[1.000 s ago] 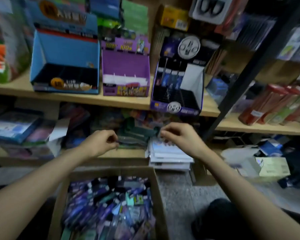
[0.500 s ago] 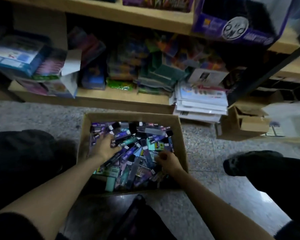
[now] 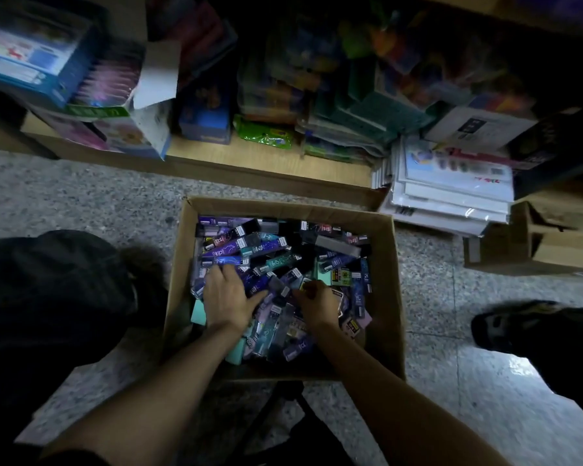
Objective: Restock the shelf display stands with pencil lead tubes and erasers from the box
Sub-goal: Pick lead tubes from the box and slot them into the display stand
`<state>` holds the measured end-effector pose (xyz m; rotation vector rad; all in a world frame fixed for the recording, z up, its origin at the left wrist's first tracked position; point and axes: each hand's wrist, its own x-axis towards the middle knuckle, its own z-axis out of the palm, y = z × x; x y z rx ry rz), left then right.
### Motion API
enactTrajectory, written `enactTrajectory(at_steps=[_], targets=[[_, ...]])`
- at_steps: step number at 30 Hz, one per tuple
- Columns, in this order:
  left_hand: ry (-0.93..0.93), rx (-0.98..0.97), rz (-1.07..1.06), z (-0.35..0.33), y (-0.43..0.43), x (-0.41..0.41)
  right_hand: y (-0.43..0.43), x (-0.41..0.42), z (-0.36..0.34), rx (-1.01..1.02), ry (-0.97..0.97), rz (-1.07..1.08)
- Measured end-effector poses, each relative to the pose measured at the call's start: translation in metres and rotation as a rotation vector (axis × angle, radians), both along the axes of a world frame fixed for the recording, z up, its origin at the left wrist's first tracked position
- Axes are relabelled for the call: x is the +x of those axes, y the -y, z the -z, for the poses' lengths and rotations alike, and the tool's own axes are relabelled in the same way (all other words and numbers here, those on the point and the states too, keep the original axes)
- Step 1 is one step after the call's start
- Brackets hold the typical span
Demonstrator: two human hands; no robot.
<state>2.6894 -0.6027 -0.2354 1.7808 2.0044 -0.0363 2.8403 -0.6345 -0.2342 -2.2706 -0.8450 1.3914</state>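
Observation:
An open cardboard box (image 3: 389, 297) stands on the floor in front of me. It is heaped with purple, blue and teal pencil lead tubes (image 3: 266, 247) and a few mint eraser blocks (image 3: 199, 312). My left hand (image 3: 226, 297) lies palm down on the left of the heap, fingers spread over the tubes and thumb out to the right. Just right of it, my right hand (image 3: 318, 304) digs into the heap with its fingers curled, pinching a small tube. The display stands are out of view.
The bottom shelf (image 3: 266, 163) behind the box is crowded with packets and boxes. A stack of white paper packs (image 3: 451, 196) and a small carton (image 3: 552, 250) sit at the right. My knee (image 3: 48, 297) is left of the box, my shoe (image 3: 505, 327) right of it.
The view has dropped from the display stands to the box on the floor. Both hands came down from shelf height into the heap and have drawn closer together.

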Motion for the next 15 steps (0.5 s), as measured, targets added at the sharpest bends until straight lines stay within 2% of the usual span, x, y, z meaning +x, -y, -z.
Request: enactTrajectory(at_steps=[5, 9, 12, 15], targets=[[-0.015, 0.010, 0.068, 0.008, 0.001, -0.004, 0.003, -0.006, 0.002, 0.053, 0.037, -0.202], [-0.097, -0.101, 0.102, 0.006, -0.014, -0.013, 0.004, 0.002, 0.005, 0.039, -0.039, -0.259], [-0.126, -0.227, 0.091, 0.001, -0.021, -0.014, 0.007, 0.009, 0.007, 0.077, 0.005, -0.335], [-0.081, -0.310, 0.065, 0.001, -0.021, -0.012, 0.015, 0.014, 0.008, 0.129, -0.011, -0.209]])
